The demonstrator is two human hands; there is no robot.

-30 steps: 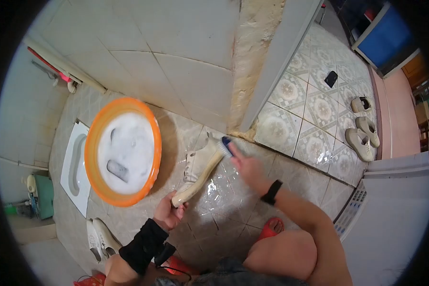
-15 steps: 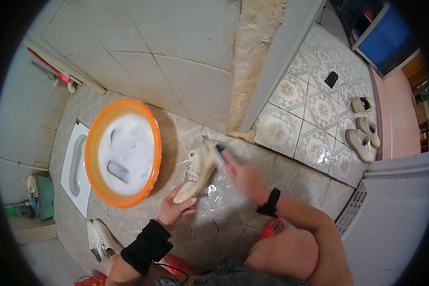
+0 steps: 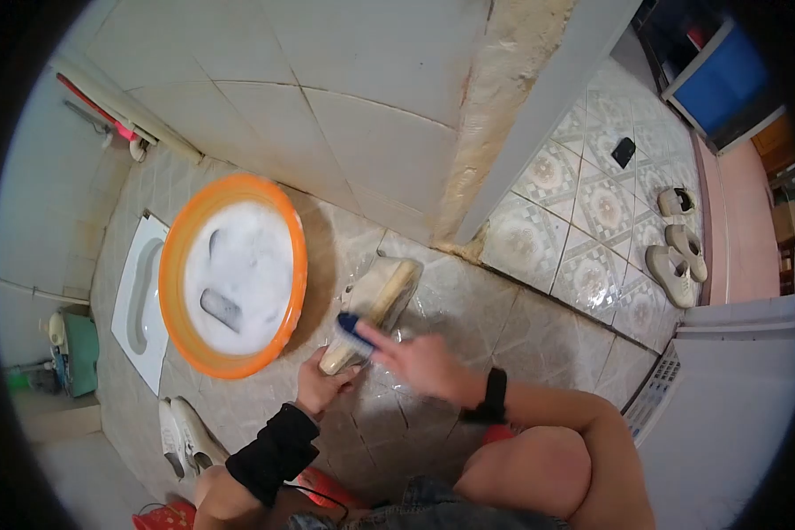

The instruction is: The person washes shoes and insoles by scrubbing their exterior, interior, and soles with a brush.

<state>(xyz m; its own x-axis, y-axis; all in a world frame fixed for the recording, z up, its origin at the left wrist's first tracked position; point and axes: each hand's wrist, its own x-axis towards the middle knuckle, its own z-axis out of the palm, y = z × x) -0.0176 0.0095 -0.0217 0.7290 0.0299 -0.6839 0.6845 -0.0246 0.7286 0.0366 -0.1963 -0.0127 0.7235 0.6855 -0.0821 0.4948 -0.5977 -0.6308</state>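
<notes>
A wet off-white shoe [image 3: 385,287] is held low over the tiled floor, its sole edge turned up toward me. My left hand [image 3: 320,383] grips it by the toe end. In my right hand [image 3: 420,362] is a brush with a dark blue back [image 3: 355,331], pressed against the side of the sole near the toe. The brush and right fingers cover part of the shoe. Left of the shoe stands an orange basin [image 3: 299,291] of white suds, with a dark-grey, partly sunken item [image 3: 221,309] showing through the foam.
A white squat toilet [image 3: 138,309] lies left of the basin. White shoes [image 3: 190,433] rest at lower left. Beyond the wall edge [image 3: 503,115], several shoes [image 3: 671,276] and a black flat object [image 3: 624,153] lie on patterned tiles. A white louvred panel [image 3: 654,397] stands at right.
My right hand has moved the brush down and left along the sole, from the heel end to the toe end. The shoe has tipped so that more of its sole edge shows.
</notes>
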